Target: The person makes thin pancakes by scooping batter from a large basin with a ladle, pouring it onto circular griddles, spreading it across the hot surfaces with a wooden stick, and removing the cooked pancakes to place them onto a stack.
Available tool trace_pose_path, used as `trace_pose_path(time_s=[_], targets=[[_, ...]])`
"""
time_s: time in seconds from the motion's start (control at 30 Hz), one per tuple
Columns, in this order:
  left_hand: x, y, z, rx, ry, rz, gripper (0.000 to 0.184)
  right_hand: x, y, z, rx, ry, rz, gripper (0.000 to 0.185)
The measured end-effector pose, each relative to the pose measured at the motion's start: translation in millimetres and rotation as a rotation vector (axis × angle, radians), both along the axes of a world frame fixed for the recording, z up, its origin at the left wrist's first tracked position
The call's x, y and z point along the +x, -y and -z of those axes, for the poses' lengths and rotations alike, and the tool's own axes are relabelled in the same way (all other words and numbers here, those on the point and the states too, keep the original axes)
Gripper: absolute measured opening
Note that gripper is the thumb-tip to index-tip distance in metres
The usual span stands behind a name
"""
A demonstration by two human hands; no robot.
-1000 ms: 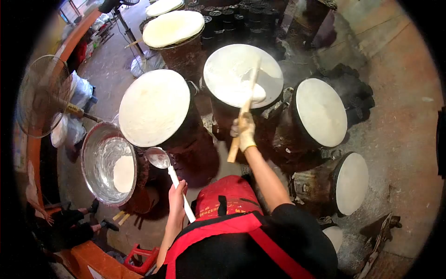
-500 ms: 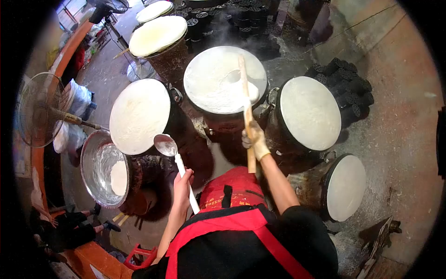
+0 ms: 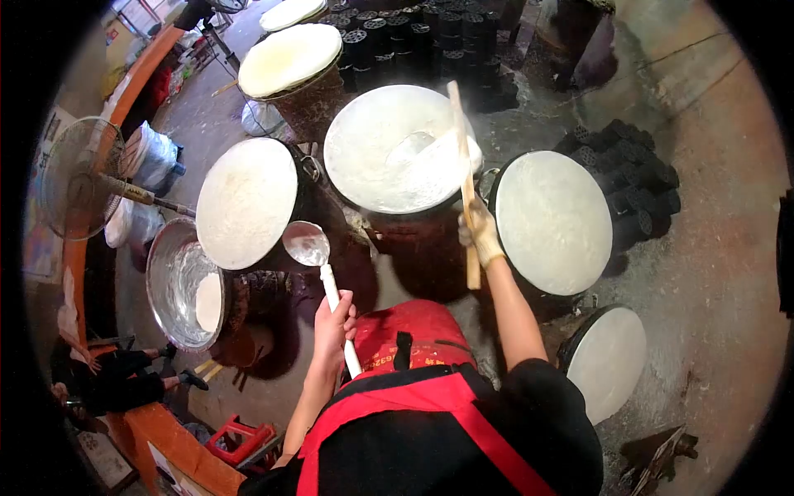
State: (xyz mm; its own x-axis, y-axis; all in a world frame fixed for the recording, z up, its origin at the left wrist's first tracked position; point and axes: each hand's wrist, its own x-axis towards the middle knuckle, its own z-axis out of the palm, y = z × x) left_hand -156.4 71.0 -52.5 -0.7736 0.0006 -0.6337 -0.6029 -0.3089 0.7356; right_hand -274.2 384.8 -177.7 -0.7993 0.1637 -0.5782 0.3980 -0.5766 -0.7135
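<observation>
My gloved right hand [image 3: 482, 231] is closed round a flat wooden stick [image 3: 467, 186], which reaches up over the right side of the middle round plate [image 3: 372, 140]. White batter covers that plate, with a thicker white mass beside the stick. Fingers of my left hand [image 3: 335, 326] wrap round the white handle of a metal ladle [image 3: 308, 244]. The ladle's bowl is near the lower right edge of the left round plate [image 3: 246, 202], which carries a pale layer. Right of my right hand lies another coated plate [image 3: 554, 221].
A large metal basin [image 3: 172, 306] with white batter is at the left, near a standing fan [image 3: 81, 178]. Another coated plate [image 3: 608, 364] is at lower right. Black cylinders [image 3: 633, 178] are piled at right. A red stool [image 3: 236, 438] and a seated person [image 3: 116, 380] are at lower left.
The stick and my right hand have moved to the right, with the white mass now at the middle plate's right side. The ladle stays in my left hand. The view has shifted slightly.
</observation>
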Motion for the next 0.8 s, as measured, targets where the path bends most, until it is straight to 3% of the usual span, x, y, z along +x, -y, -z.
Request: trace_pose_path(time_s=[0.03, 0.07, 0.1, 0.13, 0.17, 0.23, 0.27, 0.33, 0.4, 0.43, 0.47, 0.57, 0.6, 0.63, 0.7, 0.73, 0.77, 0.8], targets=[[-0.6, -1.1, -0.6, -0.024, -0.011, 0.014, 0.016, -8.4, 17.4, -8.7, 0.135, -0.065, 0.030, 0.038], [-2.0, -1.6, -2.3, -0.024, -0.010, 0.014, 0.017, -15.7, 33.8, -17.5, 0.270, -0.132, 0.062, 0.048], [-5.1, -1.9, -4.8, -0.024, -0.014, 0.015, 0.017, -23.2, 42.8, -23.1, 0.205, -0.071, 0.051, 0.044], [-7.6, -0.3, -8.0, -0.022, -0.016, 0.015, 0.017, -36.8, 37.6, -29.5, -0.004, 0.226, -0.037, 0.039], [-9.7, 2.1, -12.2, -0.037, 0.000, -0.001, 0.017, -32.8, 37.5, -29.3, 0.331, 0.112, -0.172, 0.036], [-12.2, 11.4, -8.6, 0.001, 0.003, -0.047, 0.016, -17.6, 33.5, -12.4, 0.471, -0.136, -0.115, 0.033], [-13.9, 15.7, -6.6, 0.023, -0.002, -0.057, 0.013, -8.7, 31.1, -7.4, 0.411, -0.213, -0.027, 0.032], [-15.7, 16.9, -8.6, 0.046, -0.017, -0.097, 0.012, 1.6, 34.0, 5.5, -0.059, -0.307, 0.335, 0.035], [-19.6, 18.5, 5.5, 0.060, -0.052, -0.088, 0.013, 4.8, 68.0, 0.7, -0.229, -0.310, 0.440, 0.040], [-22.2, 20.0, 8.7, 0.066, -0.070, -0.081, 0.014, 0.2, 91.2, 12.5, 0.369, -0.473, 0.250, 0.043], [-23.6, 21.2, 8.0, 0.081, -0.048, -0.062, 0.014, -4.2, 103.5, 22.3, 0.038, -0.393, 0.272, 0.038], [-28.0, 24.1, -1.5, 0.139, -0.002, 0.007, 0.016, -1.5, 93.8, -28.9, 0.479, -0.227, -0.116, 0.039], [-28.2, 27.5, -2.2, 0.141, 0.014, 0.030, 0.016, 6.2, 82.8, -48.1, 0.492, -0.192, -0.100, 0.041], [-28.9, 31.2, -2.7, 0.143, 0.029, 0.051, 0.016, -4.1, 61.0, 31.9, 0.039, -0.332, 0.208, 0.036], [-28.8, 32.9, -0.2, 0.125, 0.040, 0.055, 0.016, 18.1, 61.3, 25.3, -0.159, -0.364, 0.410, 0.033], [-28.9, 33.3, 3.0, 0.136, 0.040, 0.059, 0.015, 26.1, 81.8, -5.4, -0.276, -0.324, 0.515, 0.034], [-28.9, 34.6, 6.6, 0.145, 0.041, 0.065, 0.015, 30.6, 100.3, -5.0, -0.045, -0.369, 0.393, 0.040], [-28.8, 35.2, 9.5, 0.150, 0.043, 0.070, 0.014, 34.7, 111.6, 13.7, 0.621, -0.507, 0.134, 0.048]])
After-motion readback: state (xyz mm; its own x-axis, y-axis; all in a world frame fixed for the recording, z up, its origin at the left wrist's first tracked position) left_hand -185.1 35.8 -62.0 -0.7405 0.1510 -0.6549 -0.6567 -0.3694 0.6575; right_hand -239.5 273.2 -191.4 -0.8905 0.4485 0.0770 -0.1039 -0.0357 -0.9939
